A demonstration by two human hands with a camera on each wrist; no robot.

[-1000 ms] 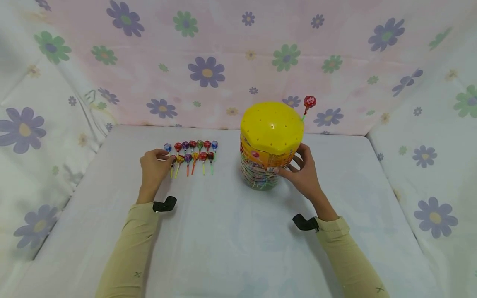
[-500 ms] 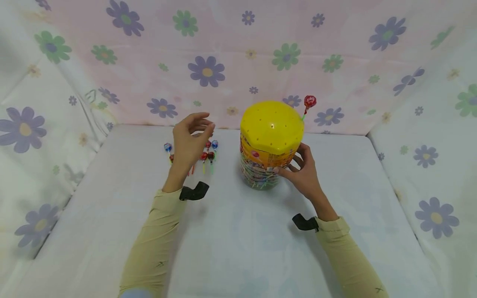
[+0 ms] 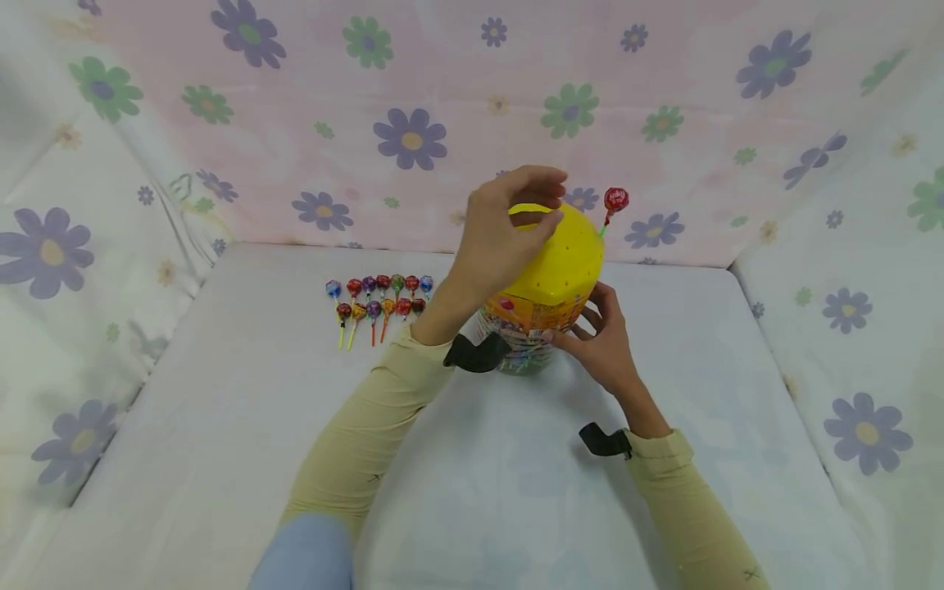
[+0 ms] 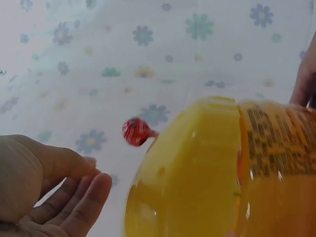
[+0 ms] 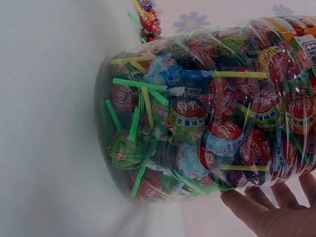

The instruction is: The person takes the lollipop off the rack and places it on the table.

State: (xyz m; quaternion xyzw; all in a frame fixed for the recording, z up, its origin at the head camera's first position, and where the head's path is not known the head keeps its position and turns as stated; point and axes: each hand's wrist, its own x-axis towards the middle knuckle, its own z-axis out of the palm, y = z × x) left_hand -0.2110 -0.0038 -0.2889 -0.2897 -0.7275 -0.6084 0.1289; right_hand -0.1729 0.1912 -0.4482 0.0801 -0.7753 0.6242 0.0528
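A clear jar (image 5: 197, 113) full of wrapped lollipops stands upright on the white table, topped by a yellow lid (image 3: 571, 254) with small holes. One red lollipop (image 3: 616, 200) sticks up from the lid's right edge by its green stick. My left hand (image 3: 501, 238) is in the air over the lid's left part, fingers loosely bent. Nothing shows between thumb and fingers in the left wrist view, where the red lollipop is a short way ahead of the fingertips. My right hand (image 3: 601, 340) holds the jar's right side, thumb in front and fingers behind.
Two rows of lollipops (image 3: 373, 309) lie on the table (image 3: 221, 410) left of the jar, partly behind my left forearm. A flowered cloth (image 3: 295, 147) hangs behind the table and at both sides.
My left hand has left the lollipop rows, rising and moving right to above the lid. The right hand and the jar stay in place.
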